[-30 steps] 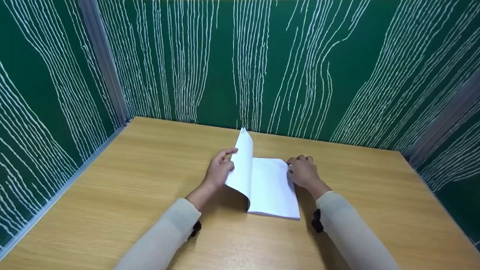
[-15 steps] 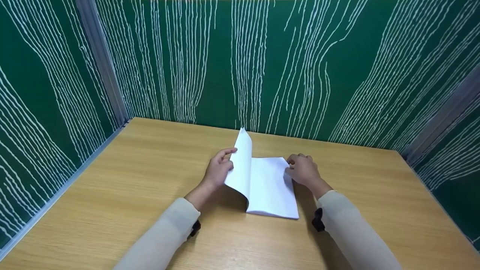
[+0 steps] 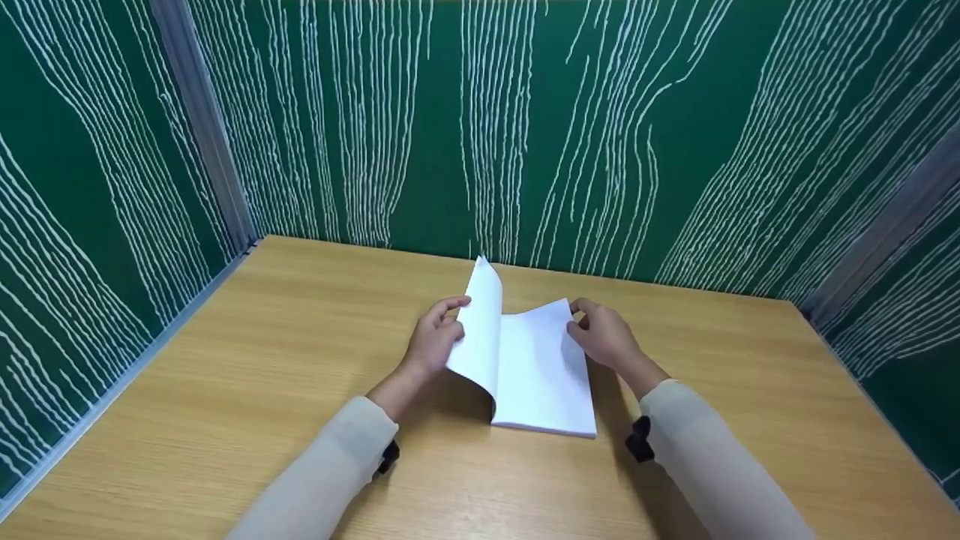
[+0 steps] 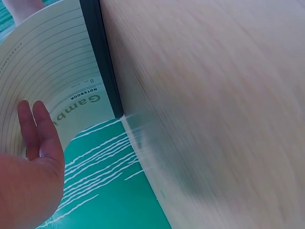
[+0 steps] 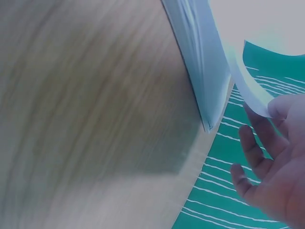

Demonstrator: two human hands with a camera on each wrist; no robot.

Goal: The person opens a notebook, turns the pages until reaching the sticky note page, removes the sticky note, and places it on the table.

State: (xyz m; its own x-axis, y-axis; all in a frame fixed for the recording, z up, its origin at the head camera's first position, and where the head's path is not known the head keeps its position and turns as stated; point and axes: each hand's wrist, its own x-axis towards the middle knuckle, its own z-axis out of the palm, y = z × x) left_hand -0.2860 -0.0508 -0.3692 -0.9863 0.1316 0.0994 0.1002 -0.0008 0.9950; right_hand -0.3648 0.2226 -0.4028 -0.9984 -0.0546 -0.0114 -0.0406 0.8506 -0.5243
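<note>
A notebook (image 3: 536, 382) with white pages lies open on the table, its left part raised and curved upright. My left hand (image 3: 435, 337) holds that raised part by its outer edge, thumb on the page side and fingers behind. In the left wrist view the cover (image 4: 76, 102) shows ruled lines, the printed word NOTEBOOK and a dark spine strip (image 4: 102, 57). My right hand (image 3: 606, 335) pinches the far right corner of the top pages between thumb and forefinger. The right wrist view shows the lifted pages (image 5: 248, 90) bending away from the stack (image 5: 202, 71) below, other fingers loosely spread.
The wooden table (image 3: 300, 337) extends around the notebook on all sides. Behind it rises a green wall (image 3: 435, 150) with white wavy lines, with similar panels and grey posts (image 3: 206, 120) at the left and right.
My right thumb and forefinger have lifted the far right corner of the pages, which lay flat before. My left hand keeps its hold on the raised part, almost unmoved.
</note>
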